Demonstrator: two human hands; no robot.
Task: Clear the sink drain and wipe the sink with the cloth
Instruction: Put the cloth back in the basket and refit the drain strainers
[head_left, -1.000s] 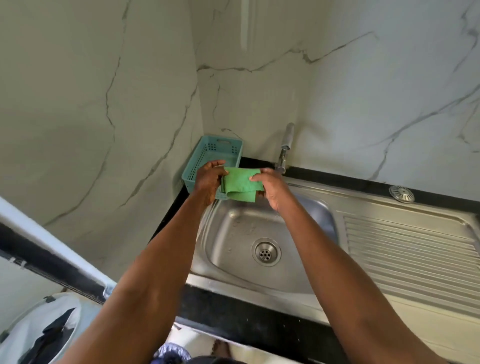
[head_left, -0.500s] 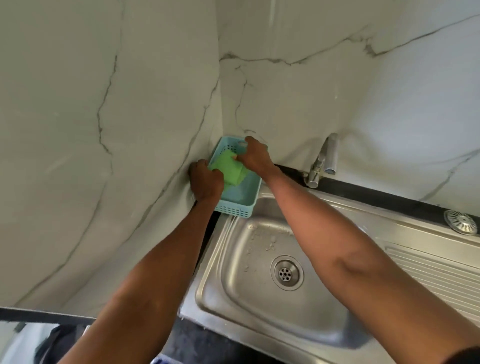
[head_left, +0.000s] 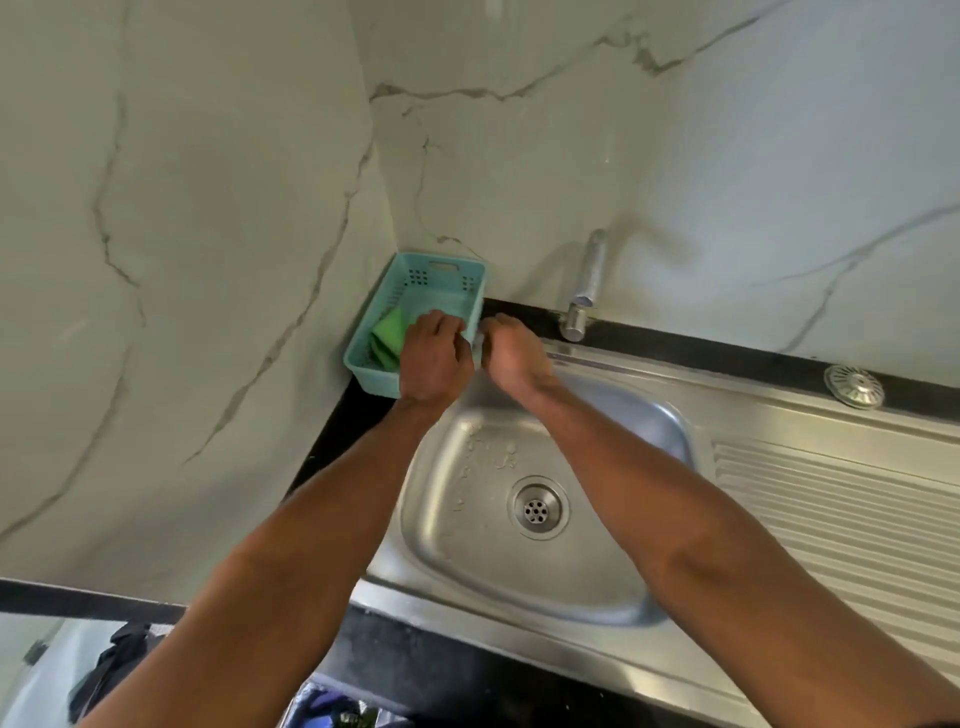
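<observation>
The folded green cloth (head_left: 388, 335) lies inside the teal plastic basket (head_left: 441, 270) in the corner left of the sink. My left hand (head_left: 434, 358) hovers over the basket's near right corner, fingers loosely bent, off the cloth. My right hand (head_left: 511, 353) is just outside the basket's right wall, fingertips at the rim, holding nothing. The steel sink bowl (head_left: 467, 540) below my arms has water drops on it, and its round drain (head_left: 537, 508) is bare. The drain strainer (head_left: 853, 386) sits on the black ledge at the far right.
A steel tap (head_left: 587, 283) stands behind the bowl against the marble wall. The ribbed draining board (head_left: 841, 514) extends to the right. A black counter edge (head_left: 441, 670) runs along the front. The marble side wall closes in on the left.
Both hands carried the green cloth from above the bowl to the basket and let it go there. My hands have drawn back to the basket's near right corner.
</observation>
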